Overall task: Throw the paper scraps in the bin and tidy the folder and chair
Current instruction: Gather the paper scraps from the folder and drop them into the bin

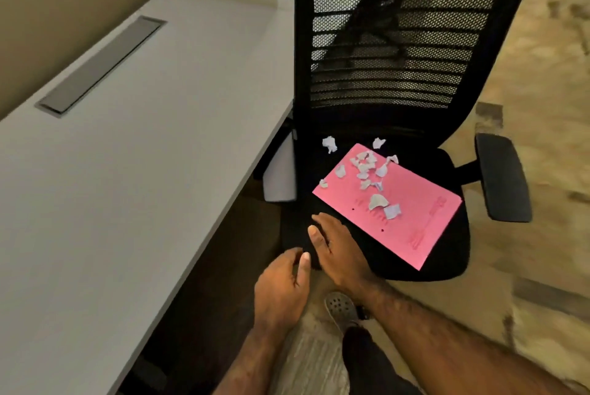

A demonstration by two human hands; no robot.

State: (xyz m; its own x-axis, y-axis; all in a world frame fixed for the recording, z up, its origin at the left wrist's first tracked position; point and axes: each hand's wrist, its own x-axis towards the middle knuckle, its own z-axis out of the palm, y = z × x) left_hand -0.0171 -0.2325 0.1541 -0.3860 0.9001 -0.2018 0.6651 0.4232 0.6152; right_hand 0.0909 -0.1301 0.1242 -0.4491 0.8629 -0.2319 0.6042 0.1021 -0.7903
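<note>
While both hands, left hand (284,279) and right hand (335,248), hover spread and empty at lower centre, tilting the pink folder (386,206) mid-frame could spill its paper scraps (367,171) across the chair (383,75).

We see a black office chair (383,126) with a mesh back and padded armrests, standing just beside the white tabletop (143,155). On its seat lies a pink folder (412,222), closed and flat, turned at an angle to the seat edges. White torn paper scraps (367,168) are scattered mostly over the folder's far half; two crumpled ones rest on the bare seat near the backrest.
</note>
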